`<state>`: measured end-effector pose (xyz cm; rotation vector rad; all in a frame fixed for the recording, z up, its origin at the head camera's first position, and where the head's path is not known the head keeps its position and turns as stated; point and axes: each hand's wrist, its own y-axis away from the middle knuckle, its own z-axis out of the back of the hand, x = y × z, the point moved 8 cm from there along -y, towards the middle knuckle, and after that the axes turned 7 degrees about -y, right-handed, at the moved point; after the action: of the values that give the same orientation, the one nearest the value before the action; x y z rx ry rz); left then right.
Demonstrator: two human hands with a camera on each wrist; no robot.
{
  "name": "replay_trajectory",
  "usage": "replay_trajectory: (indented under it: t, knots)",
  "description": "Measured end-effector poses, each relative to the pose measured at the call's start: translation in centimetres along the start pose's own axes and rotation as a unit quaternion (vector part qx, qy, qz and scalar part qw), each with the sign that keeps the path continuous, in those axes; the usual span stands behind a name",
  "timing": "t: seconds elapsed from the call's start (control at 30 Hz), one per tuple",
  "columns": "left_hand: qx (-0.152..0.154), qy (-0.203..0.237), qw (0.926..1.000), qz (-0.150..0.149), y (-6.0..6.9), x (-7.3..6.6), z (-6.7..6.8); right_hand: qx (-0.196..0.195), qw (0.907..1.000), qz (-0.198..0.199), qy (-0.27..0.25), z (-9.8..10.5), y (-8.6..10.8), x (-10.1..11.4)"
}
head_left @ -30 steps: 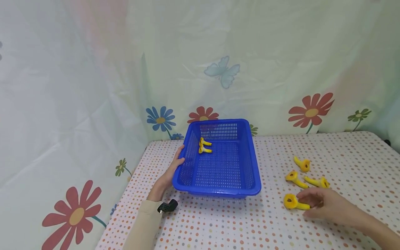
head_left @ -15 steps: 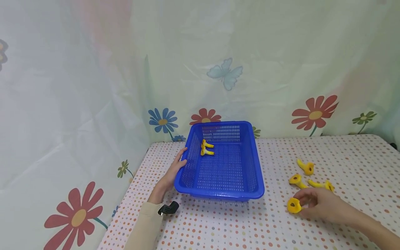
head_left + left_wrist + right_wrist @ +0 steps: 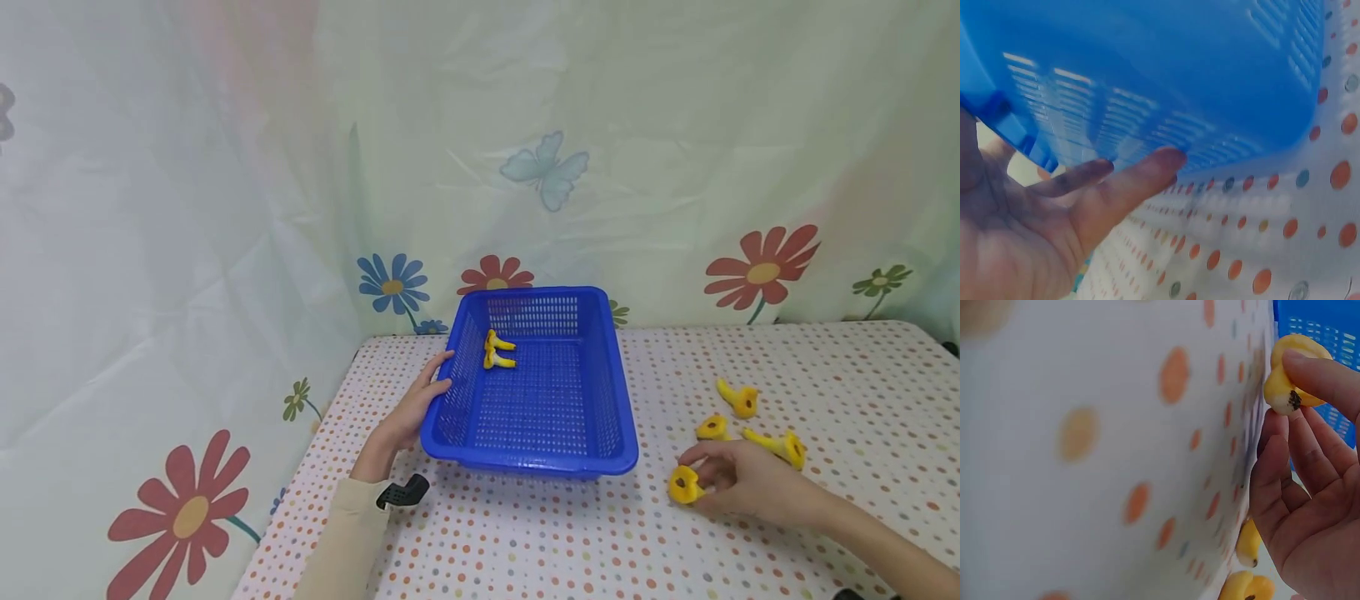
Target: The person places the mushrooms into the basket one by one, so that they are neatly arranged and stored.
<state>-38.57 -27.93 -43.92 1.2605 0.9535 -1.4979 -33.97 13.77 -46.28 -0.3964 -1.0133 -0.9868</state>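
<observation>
On the far left, a big red flower [image 3: 187, 517] is printed on the pale curtain [image 3: 247, 208], next to the edge of the dotted tablecloth [image 3: 525, 554]. Then comes a beige sleeve [image 3: 345, 533], a small black device [image 3: 402, 492] by its cuff, and from it reaches the left hand [image 3: 405, 419]. Its fingers are stretched out rather than curled, their tips and the thumb touching the left side of the blue basket [image 3: 528, 461], just under the rim. Inside, close against the left wall, two yellow mushrooms [image 3: 498, 359] lie one behind the other with their stems pointing right (the rest of the mesh floor shows plainly from here).

Well to the right of the basket, the right hand [image 3: 761, 483] pinches another one, the held mushroom [image 3: 684, 485], between thumb and fingers, its cap turned left. I cannot tell whether it touches the cloth. Just beyond that hand lie three loose mushrooms [image 3: 738, 400], near each other on the dots; the leftmost is partly hidden by the hand.
</observation>
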Motion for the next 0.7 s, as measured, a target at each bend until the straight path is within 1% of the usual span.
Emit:
replay_trajectory:
  t: [0.1,0.2,0.27,0.37,0.47,0.53,0.6,0.7]
  knots:
    - [0.003,0.01,0.9999,0.004,0.1,0.0,-0.1,-0.001,0.9998,0.021,0.003,0.1,-0.2,1.2]
    - [0.006,0.023,0.9997,0.009,0.0,0.1,-0.1,-0.007,0.998,0.058,0.021,0.4,-0.2,3.2]
    - [0.006,0.026,0.9996,0.007,-0.2,0.0,-0.1,-0.016,0.9965,0.076,0.031,0.9,-0.1,4.8]
    - [-0.006,0.012,0.9999,0.0,-0.5,-0.3,0.0,-0.022,0.9938,0.098,0.048,1.7,0.0,7.5]
    - [-0.022,-0.006,0.9997,0.0,-0.4,-0.4,0.2,-0.029,0.9904,0.122,0.059,2.1,-0.2,10.1]
    - [-0.021,-0.011,0.9997,0.005,-0.2,-0.2,0.2,-0.038,0.987,0.14,0.069,2.2,-0.5,11.7]
    - [-0.017,-0.014,0.9997,0.008,0.0,0.1,0.1,-0.04,0.9851,0.153,0.067,2.0,-1.1,12.9]
    - [-0.011,-0.015,0.9998,0.003,-0.1,0.2,0.0,-0.04,0.9837,0.162,0.067,2.0,-2.4,14.4]
